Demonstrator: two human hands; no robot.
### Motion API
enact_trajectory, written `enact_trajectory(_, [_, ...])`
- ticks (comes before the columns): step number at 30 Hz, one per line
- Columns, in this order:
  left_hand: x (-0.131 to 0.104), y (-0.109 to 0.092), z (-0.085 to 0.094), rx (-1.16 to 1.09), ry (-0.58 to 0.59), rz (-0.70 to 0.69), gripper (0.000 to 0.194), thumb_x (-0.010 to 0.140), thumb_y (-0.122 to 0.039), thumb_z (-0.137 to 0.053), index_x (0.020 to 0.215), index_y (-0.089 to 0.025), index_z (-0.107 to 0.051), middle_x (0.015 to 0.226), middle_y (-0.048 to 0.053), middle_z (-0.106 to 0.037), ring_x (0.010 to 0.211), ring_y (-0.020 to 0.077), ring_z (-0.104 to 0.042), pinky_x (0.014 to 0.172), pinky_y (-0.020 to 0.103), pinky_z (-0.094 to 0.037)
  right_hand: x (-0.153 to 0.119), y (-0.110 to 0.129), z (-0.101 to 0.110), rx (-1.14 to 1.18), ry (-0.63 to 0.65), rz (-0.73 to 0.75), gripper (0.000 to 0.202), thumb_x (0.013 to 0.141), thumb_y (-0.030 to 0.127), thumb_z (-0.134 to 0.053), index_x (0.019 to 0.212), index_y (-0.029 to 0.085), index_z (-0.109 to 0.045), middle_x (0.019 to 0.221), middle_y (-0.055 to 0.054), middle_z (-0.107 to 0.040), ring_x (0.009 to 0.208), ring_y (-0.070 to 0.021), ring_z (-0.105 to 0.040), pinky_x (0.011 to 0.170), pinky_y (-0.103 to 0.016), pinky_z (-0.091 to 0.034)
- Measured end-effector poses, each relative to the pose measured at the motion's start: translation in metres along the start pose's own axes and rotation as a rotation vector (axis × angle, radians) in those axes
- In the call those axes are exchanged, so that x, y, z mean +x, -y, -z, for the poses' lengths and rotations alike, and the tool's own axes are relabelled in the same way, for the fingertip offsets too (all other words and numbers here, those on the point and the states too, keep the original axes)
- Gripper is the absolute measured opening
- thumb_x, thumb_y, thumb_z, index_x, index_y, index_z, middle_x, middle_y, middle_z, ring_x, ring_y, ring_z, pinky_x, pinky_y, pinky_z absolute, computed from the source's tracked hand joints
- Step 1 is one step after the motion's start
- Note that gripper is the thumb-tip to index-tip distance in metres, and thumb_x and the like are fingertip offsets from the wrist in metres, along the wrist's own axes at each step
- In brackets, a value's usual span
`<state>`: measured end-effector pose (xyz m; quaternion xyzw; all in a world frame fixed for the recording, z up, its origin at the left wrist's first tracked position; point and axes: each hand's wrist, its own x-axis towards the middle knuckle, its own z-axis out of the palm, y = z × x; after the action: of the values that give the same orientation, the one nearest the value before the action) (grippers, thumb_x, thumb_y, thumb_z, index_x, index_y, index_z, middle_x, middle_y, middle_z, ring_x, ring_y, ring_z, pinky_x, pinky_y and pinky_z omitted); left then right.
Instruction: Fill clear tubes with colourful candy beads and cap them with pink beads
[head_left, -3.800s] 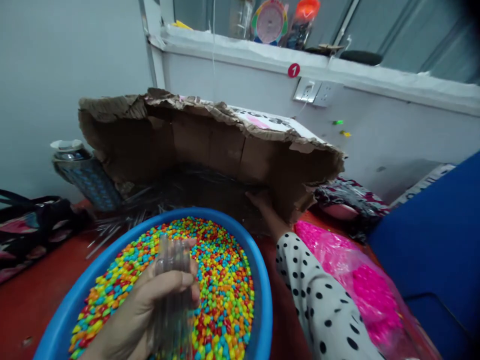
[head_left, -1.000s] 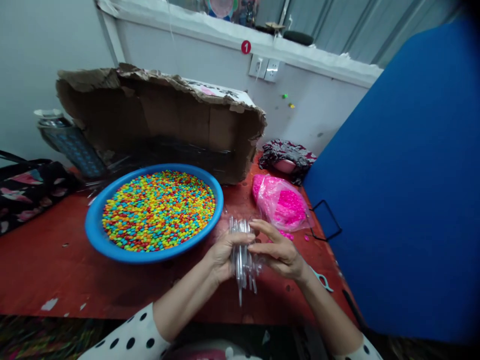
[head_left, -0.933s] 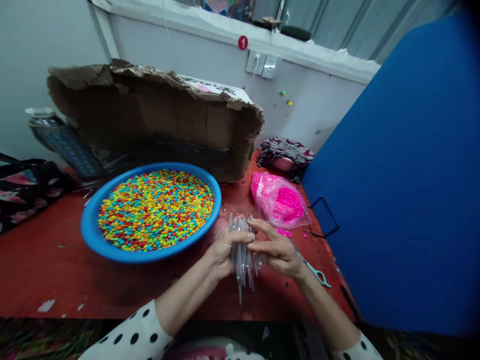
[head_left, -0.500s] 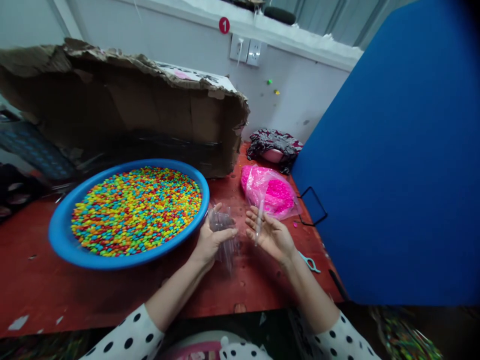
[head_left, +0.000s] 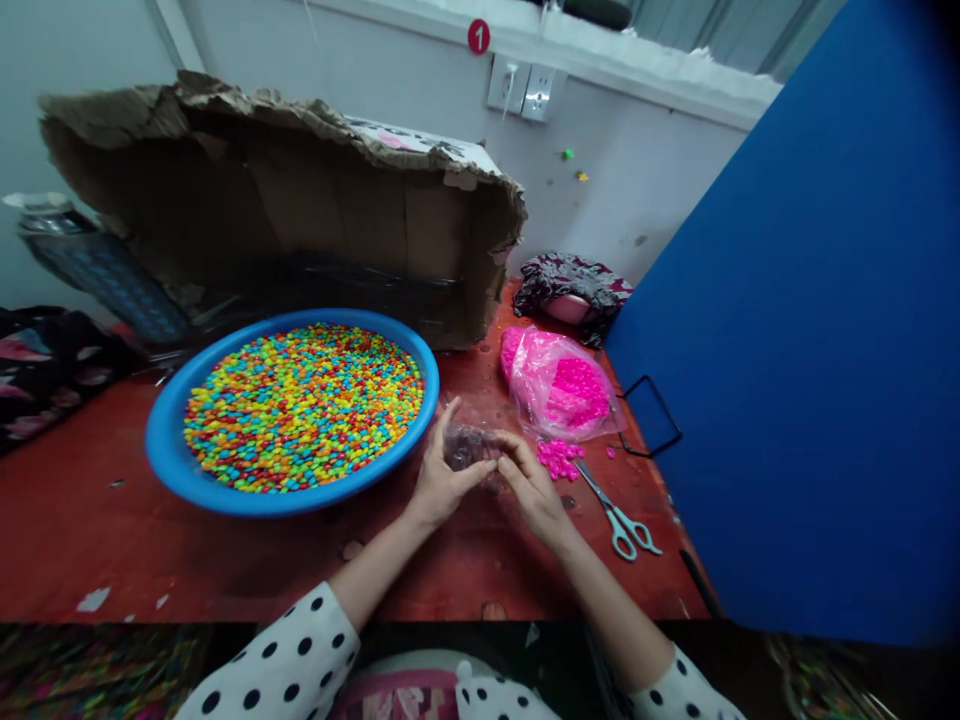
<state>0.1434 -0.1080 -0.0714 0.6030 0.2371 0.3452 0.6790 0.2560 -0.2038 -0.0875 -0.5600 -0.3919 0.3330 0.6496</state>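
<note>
A bunch of clear plastic tubes [head_left: 465, 447] is gathered between my two hands, their ends facing up. My left hand [head_left: 441, 482] wraps around the bunch from the left, thumb across the near side. From the right, my right hand [head_left: 529, 488] closes on the same bunch, its bent fingertips meeting the left thumb. Just right of it lies a small heap of pink pieces [head_left: 559, 459]. Beside that heap lie scissors [head_left: 611, 512] with pale blue handles. The lower part of the tubes is blurred and partly hidden by my hands.
Left stands a wide blue basin [head_left: 161, 450] full of multicoloured candy-like pieces. Behind it is a torn cardboard box [head_left: 300, 200]. A plastic bag of pink pieces [head_left: 562, 385] lies beyond my right hand. A blue panel [head_left: 787, 350] with a black metal bracket [head_left: 660, 420] borders the right side.
My right hand has moved left from apart, where it held a single clear tube, to the bunch in my left hand. The view has shifted left, and the whole scissors now show.
</note>
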Motion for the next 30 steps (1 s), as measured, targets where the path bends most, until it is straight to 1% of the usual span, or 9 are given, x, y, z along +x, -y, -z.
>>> enact_trajectory(3, [-0.005, 0.006, 0.007, 0.054, 0.066, 0.000, 0.092, 0.066, -0.027, -0.076, 0.143, -0.021, -0.024, 0.107, 0.006, -0.062, 0.097, 0.0192, -0.060, 0.093, 0.034, -0.045, -0.009, -0.009, -0.007, 0.057, 0.107, 0.100, 0.041, 0.088, 0.039, -0.047, 0.127, 0.026, -0.044, 0.138, -0.005, -0.041, 0.131, -0.0182, -0.035, 0.112, -0.039, -0.026])
enact_trajectory(6, [-0.007, 0.009, 0.011, 0.111, 0.098, -0.013, 0.082, 0.066, -0.027, -0.077, 0.136, -0.019, -0.037, 0.113, 0.008, -0.060, 0.103, 0.0208, -0.058, 0.095, 0.034, -0.043, -0.018, -0.025, -0.012, 0.129, 0.214, 0.096, 0.062, 0.083, 0.032, -0.051, 0.140, 0.028, -0.025, 0.148, -0.004, -0.026, 0.137, -0.0190, -0.025, 0.113, -0.041, -0.023])
enact_trajectory(9, [-0.008, 0.010, 0.011, 0.127, 0.082, -0.042, 0.062, 0.063, -0.027, -0.078, 0.118, -0.018, -0.052, 0.112, 0.008, -0.060, 0.105, 0.0217, -0.056, 0.097, 0.034, -0.042, -0.025, -0.044, -0.019, -0.021, 0.193, 0.058, 0.084, 0.077, 0.024, -0.055, 0.145, 0.025, -0.006, 0.152, -0.007, -0.014, 0.140, -0.0199, -0.015, 0.115, -0.044, -0.018])
enact_trajectory(11, [-0.009, 0.011, 0.010, 0.139, 0.089, -0.048, 0.055, 0.060, -0.027, -0.080, 0.109, -0.017, -0.056, 0.108, 0.007, -0.060, 0.104, 0.0226, -0.057, 0.096, 0.036, -0.042, -0.027, -0.051, -0.025, -0.106, 0.132, 0.052, 0.091, 0.074, 0.021, -0.058, 0.145, 0.021, -0.001, 0.151, -0.011, -0.018, 0.139, -0.0214, -0.019, 0.114, -0.045, -0.020])
enact_trajectory(15, [-0.011, 0.012, 0.009, 0.177, 0.106, -0.135, 0.054, 0.057, -0.029, -0.082, 0.105, -0.018, -0.059, 0.109, 0.008, -0.057, 0.109, 0.0254, -0.053, 0.100, 0.039, -0.039, -0.026, -0.049, -0.031, -0.178, 0.058, 0.087, 0.093, 0.070, 0.022, -0.065, 0.143, 0.021, -0.008, 0.145, -0.013, -0.028, 0.134, -0.0249, -0.030, 0.111, -0.046, -0.028])
enact_trajectory(18, [-0.013, 0.014, 0.012, 0.193, 0.129, -0.187, 0.062, 0.052, -0.031, -0.085, 0.107, -0.018, -0.059, 0.117, 0.010, -0.053, 0.115, 0.0279, -0.048, 0.104, 0.041, -0.035, -0.026, -0.044, -0.028, -0.229, 0.057, 0.127, 0.090, 0.070, 0.027, -0.069, 0.141, 0.021, -0.013, 0.143, -0.015, -0.030, 0.130, -0.0268, -0.036, 0.108, -0.046, -0.032])
enact_trajectory(22, [-0.017, 0.026, 0.020, 0.169, 0.183, -0.142, 0.075, 0.052, -0.035, -0.084, 0.119, -0.018, -0.053, 0.126, 0.012, -0.048, 0.120, 0.0293, -0.045, 0.106, 0.042, -0.033, -0.030, -0.048, -0.024, -0.276, 0.084, 0.162, 0.086, 0.071, 0.031, -0.069, 0.138, 0.020, -0.015, 0.141, -0.016, -0.032, 0.127, -0.0264, -0.040, 0.106, -0.044, -0.035])
enact_trajectory(26, [-0.021, 0.036, 0.025, 0.170, 0.244, -0.084, 0.083, 0.056, -0.038, -0.082, 0.128, -0.019, -0.046, 0.137, 0.014, -0.038, 0.127, 0.0308, -0.038, 0.108, 0.042, -0.030, -0.033, -0.052, -0.027, -0.255, 0.076, 0.068, 0.085, 0.068, 0.032, -0.073, 0.134, 0.020, -0.019, 0.134, -0.017, -0.041, 0.120, -0.0267, -0.047, 0.101, -0.042, -0.041])
enact_trajectory(30, [-0.023, 0.029, 0.024, 0.111, 0.295, -0.014, 0.089, 0.060, -0.048, -0.077, 0.134, -0.019, -0.038, 0.146, 0.015, -0.025, 0.129, 0.0330, -0.034, 0.108, 0.044, -0.028, -0.031, -0.045, -0.034, -0.155, 0.065, 0.056, 0.078, 0.066, 0.033, -0.075, 0.127, 0.020, -0.028, 0.126, -0.015, -0.048, 0.117, -0.0262, -0.050, 0.097, -0.040, -0.044])
